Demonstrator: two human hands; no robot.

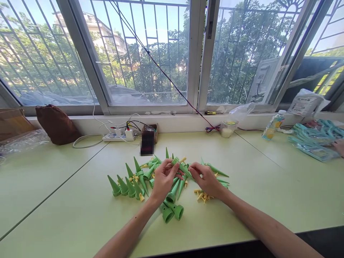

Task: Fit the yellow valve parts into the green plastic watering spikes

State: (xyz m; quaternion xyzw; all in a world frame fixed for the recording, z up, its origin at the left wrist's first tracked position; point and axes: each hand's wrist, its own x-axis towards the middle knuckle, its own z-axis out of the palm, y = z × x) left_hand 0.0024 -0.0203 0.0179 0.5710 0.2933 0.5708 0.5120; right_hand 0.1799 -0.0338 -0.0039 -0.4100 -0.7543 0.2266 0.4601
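Note:
Over the middle of the table, my left hand [163, 178] is closed on a green plastic watering spike [186, 170], a hollow cone lying tilted with its tip to the right. A small yellow nozzle [183, 159] sticks out near its wide end. My right hand [206, 178] is pinched closed beside the tip; what its fingers hold, if anything, is hidden. Several more green spikes [172, 195] lie loosely around and under the hands. At the left, a row of spikes [123, 187] stands point up. Below my right hand is a small pile of yellow nozzles [203, 196].
Behind the spikes are a pixelated dark object [147, 143] and a power strip [118, 137] with cables. A brown bag [56, 125] stands back left. Toward the right are a plastic cup [227, 129], a bottle [272, 125], teal packages [317, 138] and another person's hand [339, 146].

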